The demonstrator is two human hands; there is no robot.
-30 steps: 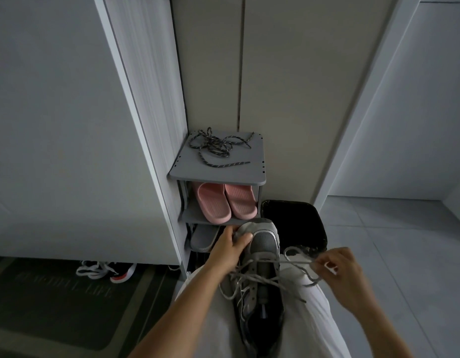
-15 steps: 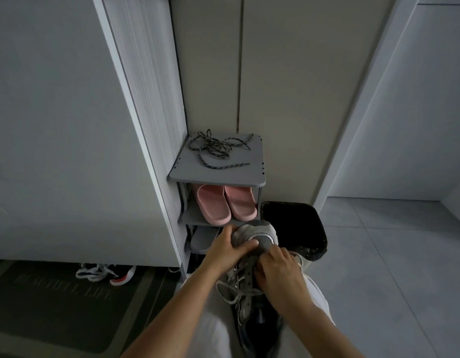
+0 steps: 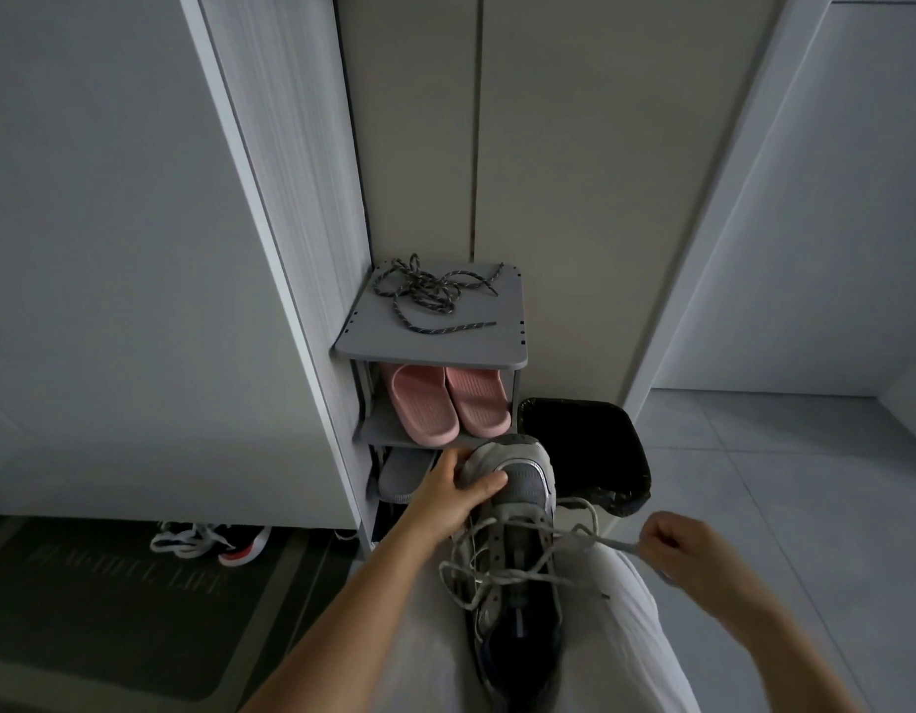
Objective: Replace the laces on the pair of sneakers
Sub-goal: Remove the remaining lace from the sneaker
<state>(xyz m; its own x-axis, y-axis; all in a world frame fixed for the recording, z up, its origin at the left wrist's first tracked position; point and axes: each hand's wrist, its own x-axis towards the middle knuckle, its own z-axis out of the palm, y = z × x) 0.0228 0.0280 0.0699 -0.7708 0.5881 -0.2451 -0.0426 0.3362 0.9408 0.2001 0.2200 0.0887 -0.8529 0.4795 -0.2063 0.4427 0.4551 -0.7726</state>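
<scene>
Near centre, on the lap: a grey sneaker [image 3: 515, 537], toe pointing far, heel near. Left hand [image 3: 448, 499] on the toe, fingers [image 3: 489, 483] curled round the toecap and gripping it. Right hand [image 3: 690, 555] off to the right of the sneaker, fingers closed in a pinch on the lace [image 3: 574, 545], stretched across from the eyelets; loose loops of it sprawled over the tongue and left side.

Beyond the toe, a grey rack [image 3: 435, 347] against the wall. On its top shelf, a tangle of dark laces [image 3: 427, 293]. On the middle shelf, pink slippers [image 3: 448, 406], side by side. On the lower shelf, one grey shoe [image 3: 404, 473], partly hidden by the left hand. Just right of the rack, a bin [image 3: 631, 455] lined with a black bag; contents too dark to tell.

Left on the floor, a mat [image 3: 111, 584] and a trainer [image 3: 214, 540] at the cabinet's foot.
</scene>
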